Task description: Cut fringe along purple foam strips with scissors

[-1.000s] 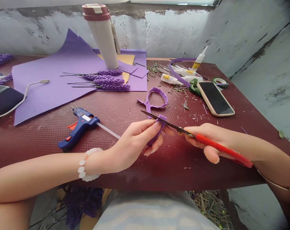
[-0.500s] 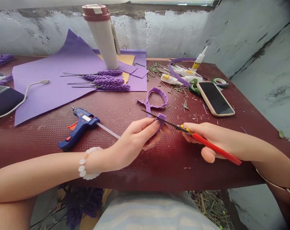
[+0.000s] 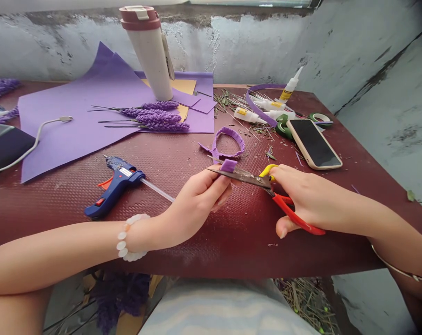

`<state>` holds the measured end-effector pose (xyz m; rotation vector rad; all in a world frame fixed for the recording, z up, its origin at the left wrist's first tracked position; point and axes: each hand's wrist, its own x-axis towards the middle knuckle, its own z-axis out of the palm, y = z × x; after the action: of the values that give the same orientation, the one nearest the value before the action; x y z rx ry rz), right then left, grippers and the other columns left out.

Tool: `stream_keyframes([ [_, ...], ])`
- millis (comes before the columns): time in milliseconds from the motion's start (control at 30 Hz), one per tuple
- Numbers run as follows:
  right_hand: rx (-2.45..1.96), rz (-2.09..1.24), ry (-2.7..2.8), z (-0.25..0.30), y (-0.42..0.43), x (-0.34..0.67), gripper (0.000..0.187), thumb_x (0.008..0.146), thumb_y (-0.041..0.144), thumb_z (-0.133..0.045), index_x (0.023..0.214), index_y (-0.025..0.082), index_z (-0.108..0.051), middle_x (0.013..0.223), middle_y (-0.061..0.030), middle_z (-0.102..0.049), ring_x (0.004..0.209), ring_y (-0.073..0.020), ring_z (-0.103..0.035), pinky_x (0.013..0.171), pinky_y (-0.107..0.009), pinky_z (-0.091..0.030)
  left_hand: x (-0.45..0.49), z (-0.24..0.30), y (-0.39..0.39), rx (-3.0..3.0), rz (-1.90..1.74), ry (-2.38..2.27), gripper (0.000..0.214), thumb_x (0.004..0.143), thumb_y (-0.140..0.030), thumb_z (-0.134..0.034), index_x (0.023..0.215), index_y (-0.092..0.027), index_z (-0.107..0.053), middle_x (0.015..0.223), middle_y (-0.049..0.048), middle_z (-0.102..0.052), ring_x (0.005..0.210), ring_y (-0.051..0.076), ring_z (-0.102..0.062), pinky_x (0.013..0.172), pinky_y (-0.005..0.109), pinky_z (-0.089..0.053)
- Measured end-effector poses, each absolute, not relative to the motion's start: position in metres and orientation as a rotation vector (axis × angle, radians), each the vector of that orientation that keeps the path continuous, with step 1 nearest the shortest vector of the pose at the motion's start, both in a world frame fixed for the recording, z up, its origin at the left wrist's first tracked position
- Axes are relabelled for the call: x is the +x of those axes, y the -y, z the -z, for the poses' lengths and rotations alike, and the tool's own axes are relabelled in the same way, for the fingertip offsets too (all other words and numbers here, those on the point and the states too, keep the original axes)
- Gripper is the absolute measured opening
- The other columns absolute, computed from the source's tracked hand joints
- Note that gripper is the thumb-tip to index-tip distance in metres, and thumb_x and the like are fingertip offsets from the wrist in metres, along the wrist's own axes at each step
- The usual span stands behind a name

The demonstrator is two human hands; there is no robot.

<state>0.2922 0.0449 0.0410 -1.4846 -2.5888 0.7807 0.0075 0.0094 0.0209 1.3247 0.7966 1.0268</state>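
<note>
Ahead of hands (image 3: pixel 197 207) (image 3: pixel 312 197), lidded tumbler (image 3: pixel 150 60) on purple paper (image 3: pixel 68 93), contents hidden.

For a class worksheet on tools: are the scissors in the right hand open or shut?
Nearly shut: the red-handled scissors have blades lying almost together, a purple felt piece resting on top.

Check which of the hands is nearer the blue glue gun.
Left. The left hand is just to the right of the blue hot glue gun in the head view; the right hand is much farther right, on the far side of the left hand.
</note>
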Motion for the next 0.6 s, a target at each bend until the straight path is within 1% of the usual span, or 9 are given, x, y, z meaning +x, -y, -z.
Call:
stream_keyframes([
  [67,-1.47,-0.792,2.589,-0.041,-0.045,0.292,0.092,0.064,0.114,-0.086,0.096,0.033,-0.055,0.1,-0.0046,-0.066,0.081,-0.0337,-0.066,0.073,-0.045,-0.05,0.007,-0.021,-0.01,1.345,-1.012,-0.792,0.058,0.117,-0.062,-0.081,0.08,-0.027,-0.054,0.065,-0.0081,-0.048,0.059,0.011,-0.039,0.058,0.031,-0.034],
  [167,-1.469,-0.855,2.574,-0.043,-0.046,0.291,0.095,0.06,0.114,-0.088,0.098,0.033,-0.058,0.102,-0.0055,-0.069,0.084,-0.036,-0.069,0.075,-0.046,-0.053,0.008,-0.022,-0.01,1.339,-1.007,-0.775,0.063,0.114,-0.069,-0.083,0.079,-0.027,-0.052,0.065,-0.0079,-0.047,0.059,0.011,-0.038,0.057,0.03,-0.034],
  [233,-1.489,-0.9,2.557,-0.046,-0.046,0.289,0.093,0.059,0.11,-0.091,0.099,0.033,-0.058,0.101,-0.0055,-0.07,0.086,-0.0375,-0.071,0.075,-0.047,-0.054,0.009,-0.021,-0.01,1.317,-1.008,-0.761,0.063,0.113,-0.071,-0.084,0.08,-0.027,-0.053,0.065,-0.0079,-0.046,0.059,0.011,-0.037,0.056,0.03,-0.034],
  [300,-1.496,-0.946,2.551,-0.049,-0.046,0.287,0.087,0.063,0.104,-0.093,0.097,0.033,-0.057,0.098,-0.0048,-0.072,0.084,-0.0376,-0.072,0.074,-0.047,-0.056,0.011,-0.02,-0.011,1.297,-1.012,-0.746,0.062,0.112,-0.07,-0.086,0.081,-0.026,-0.054,0.065,-0.0083,-0.045,0.058,0.011,-0.035,0.054,0.029,-0.033],
  [367,-1.468,-0.997,2.56,-0.051,-0.045,0.286,0.08,0.068,0.099,-0.094,0.092,0.034,-0.055,0.092,-0.0027,-0.073,0.079,-0.0356,-0.072,0.07,-0.046,-0.056,0.011,-0.019,-0.011,1.286,-1.02,-0.734,0.061,0.111,-0.069,-0.087,0.082,-0.026,-0.056,0.065,-0.0088,-0.043,0.057,0.01,-0.034,0.052,0.028,-0.031],
  [467,-1.42,-0.995,2.575,-0.047,-0.044,0.287,0.074,0.077,0.094,-0.094,0.09,0.035,-0.051,0.079,0.0024,-0.069,0.067,-0.03,-0.065,0.066,-0.043,-0.051,0.011,-0.019,-0.012,1.277,-1.019,-0.729,0.059,0.11,-0.068,-0.089,0.083,-0.025,-0.059,0.063,-0.0094,-0.043,0.056,0.009,-0.033,0.051,0.027,-0.029],
  [600,-1.374,-0.797,2.527,-0.034,-0.043,0.292,0.071,0.088,0.096,-0.084,0.089,0.036,-0.046,0.065,0.0078,-0.059,0.054,-0.0241,-0.052,0.063,-0.04,-0.043,0.01,-0.023,-0.011,1.259,-0.979,-0.749,0.059,0.109,-0.069,-0.09,0.084,-0.023,-0.063,0.063,-0.0095,-0.044,0.056,0.009,-0.033,0.052,0.027,-0.029],
])
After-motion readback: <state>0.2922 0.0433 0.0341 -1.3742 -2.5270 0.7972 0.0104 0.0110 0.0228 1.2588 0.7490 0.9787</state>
